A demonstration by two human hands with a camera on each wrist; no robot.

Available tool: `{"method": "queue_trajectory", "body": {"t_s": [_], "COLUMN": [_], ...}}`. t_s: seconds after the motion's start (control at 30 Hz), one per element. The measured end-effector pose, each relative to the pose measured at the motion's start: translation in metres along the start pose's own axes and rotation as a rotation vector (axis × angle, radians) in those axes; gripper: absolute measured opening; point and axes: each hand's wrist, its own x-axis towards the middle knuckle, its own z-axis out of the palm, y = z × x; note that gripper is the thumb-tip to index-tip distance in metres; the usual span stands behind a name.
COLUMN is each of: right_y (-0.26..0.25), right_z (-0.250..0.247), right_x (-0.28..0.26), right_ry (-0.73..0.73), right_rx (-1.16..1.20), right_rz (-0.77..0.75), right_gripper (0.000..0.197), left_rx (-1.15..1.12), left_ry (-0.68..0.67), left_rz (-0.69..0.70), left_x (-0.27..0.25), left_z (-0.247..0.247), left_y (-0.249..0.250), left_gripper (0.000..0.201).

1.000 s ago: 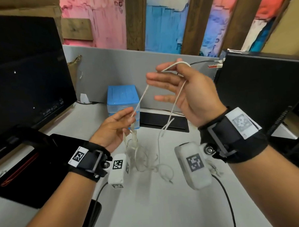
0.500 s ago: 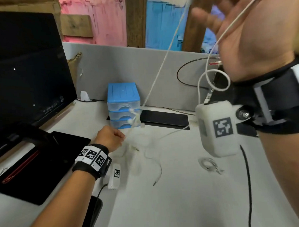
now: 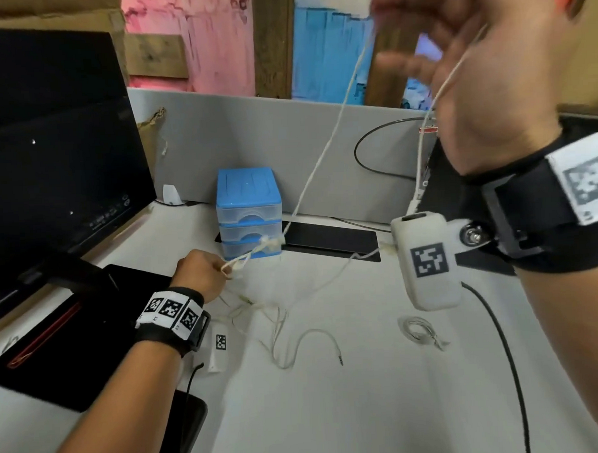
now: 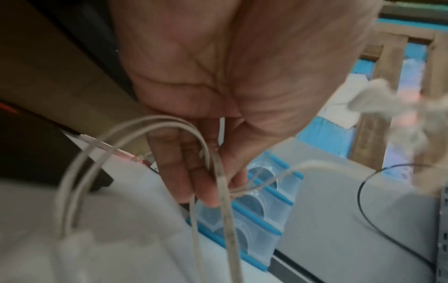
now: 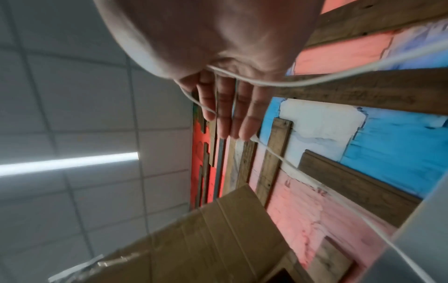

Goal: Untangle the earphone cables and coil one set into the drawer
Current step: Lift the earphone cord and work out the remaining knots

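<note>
Now the right hand is raised high, near the head camera, higher than a second ago, when both hands worked close together at chest height. Its grip is spread: the fingers lie straight, with a white earphone cable draped over them and running down taut to a knot of earbuds and cable hanging in the air just beside the left hand. That left hand has dropped low toward the tabletop; its grip is closed, fingers curled round a bundle of cable loops.

The pull has drawn one strand out long, so the untangling looks under way, not finished; the knot still binds the sets. More slack cable lies on the tabletop, its jack plug free. A small coiled white cable lies apart to the right.

The blue drawer unit stands behind the knot, all drawers shut.

The tabletop is pale grey, with a dark monitor at left, a grey partition behind, and a painted plank wall beyond.
</note>
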Motion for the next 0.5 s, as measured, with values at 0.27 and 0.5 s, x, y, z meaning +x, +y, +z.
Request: {"method": "queue_trajectory", "body": {"t_s": [0.27, 0.5], "right_y": [0.018, 0.012], "right_z": [-0.057, -0.064], "right_x": [0.016, 0.019], "right_ry": [0.314, 0.275], "right_rx": [0.163, 0.101], "right_rz": [-0.063, -0.142], "right_gripper": [0.023, 0.020], "left_rx": [0.000, 0.234], "left_ry": [-0.074, -0.063], "left_rz": [-0.001, -0.038], "left_x": [0.006, 0.003], "left_z": [0.005, -0.004], "left_y": [-0.004, -0.001], "left_gripper": [0.021, 0.020]}}
